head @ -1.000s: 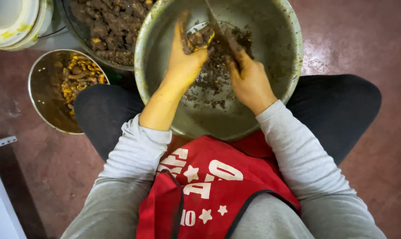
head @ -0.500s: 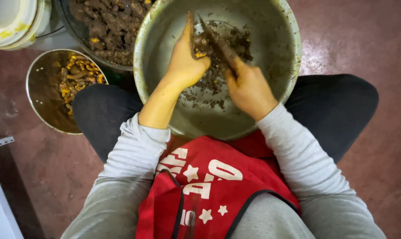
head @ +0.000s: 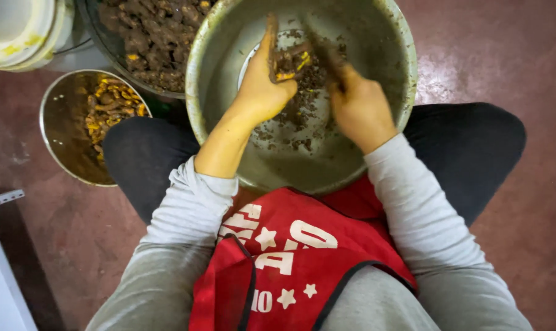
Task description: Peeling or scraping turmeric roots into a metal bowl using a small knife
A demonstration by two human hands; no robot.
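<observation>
While closed: left hand (head: pixel 262 92) (root (head: pixel 288 60))

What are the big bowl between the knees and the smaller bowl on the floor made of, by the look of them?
Big bowl: looks like metal, probably stainless steel, with a dull grey sheen, a thin rolled rim and a smeared, scuffed inner wall. Smaller bowl: also seems to be thin-walled metal, its inside darker and stained, with soft reflections. Both hands, left hand and right hand, work inside the big one.

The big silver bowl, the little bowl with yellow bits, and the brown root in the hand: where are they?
big silver bowl (head: pixel 406 79): head view, right rim.
little bowl (head: pixel 60 141): head view, bare inner wall.
brown root (head: pixel 290 60): head view, its middle.
</observation>
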